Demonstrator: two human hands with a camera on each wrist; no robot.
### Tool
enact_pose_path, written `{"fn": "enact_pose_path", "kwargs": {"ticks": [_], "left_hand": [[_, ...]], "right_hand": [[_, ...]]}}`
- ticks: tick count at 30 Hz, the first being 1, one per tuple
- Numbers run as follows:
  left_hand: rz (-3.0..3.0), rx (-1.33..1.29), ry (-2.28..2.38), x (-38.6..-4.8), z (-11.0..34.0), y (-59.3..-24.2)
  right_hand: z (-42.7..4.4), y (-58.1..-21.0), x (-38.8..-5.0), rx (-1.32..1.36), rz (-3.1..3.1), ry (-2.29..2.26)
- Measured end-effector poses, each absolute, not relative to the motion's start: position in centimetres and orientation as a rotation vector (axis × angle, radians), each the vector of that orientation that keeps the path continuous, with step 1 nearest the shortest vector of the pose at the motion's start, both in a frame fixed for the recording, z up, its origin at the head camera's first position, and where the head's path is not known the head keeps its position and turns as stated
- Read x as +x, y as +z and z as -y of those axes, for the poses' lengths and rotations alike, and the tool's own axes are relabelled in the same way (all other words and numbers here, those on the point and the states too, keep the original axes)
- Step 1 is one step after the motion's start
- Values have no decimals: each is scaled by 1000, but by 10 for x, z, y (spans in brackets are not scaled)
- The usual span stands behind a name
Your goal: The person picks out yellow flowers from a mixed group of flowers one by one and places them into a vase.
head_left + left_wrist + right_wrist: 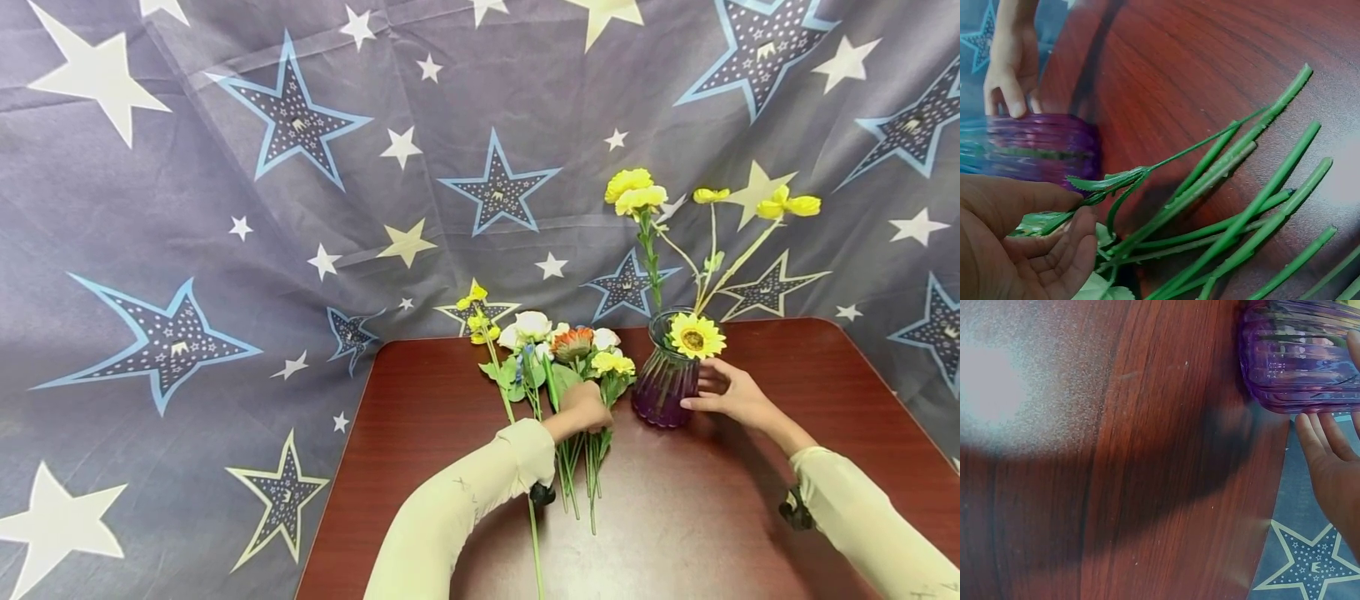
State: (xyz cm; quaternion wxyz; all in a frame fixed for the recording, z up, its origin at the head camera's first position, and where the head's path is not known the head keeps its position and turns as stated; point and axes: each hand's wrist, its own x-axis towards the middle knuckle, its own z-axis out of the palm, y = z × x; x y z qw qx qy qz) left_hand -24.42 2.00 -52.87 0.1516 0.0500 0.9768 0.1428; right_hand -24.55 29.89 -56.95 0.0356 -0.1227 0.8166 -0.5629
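The starry cloth behind bears small crown-like emblems inside its outlined stars; the dark marks on the pale left sleeve are too small to read.

The left arm reaches forward, its hand bent down over the bunch of flowers. In the left wrist view, thumb and fingers pinch one thin green stem by its narrow leaves, with a spread of thicker cut stems just beside. The right arm comes in from the side, its hand holding the vase, thumb toward the near side, fingers behind.

There is one vase, purple below and clearer above, upright on the table to the right of the bunch. It holds one sunflower, two ruffled yellow heads and two taller yellow blooms. The bunch shows one orange flower, one yellow flower and several white flowers, partly overlapping. One long stem with small yellow blooms lies to their left.
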Motion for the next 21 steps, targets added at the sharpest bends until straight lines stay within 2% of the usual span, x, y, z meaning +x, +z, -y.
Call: {"fn": "enact_pose_path", "kwargs": {"ticks": [9, 21], "left_hand": [[-2939, 163, 290, -249, -25, -547], [-2804, 49, 178, -239, -29, -543]], "right_hand": [[-298, -573, -246, -384, -2512, -1736], [-299, -570, -246, -397, -2518, -1732]]}}
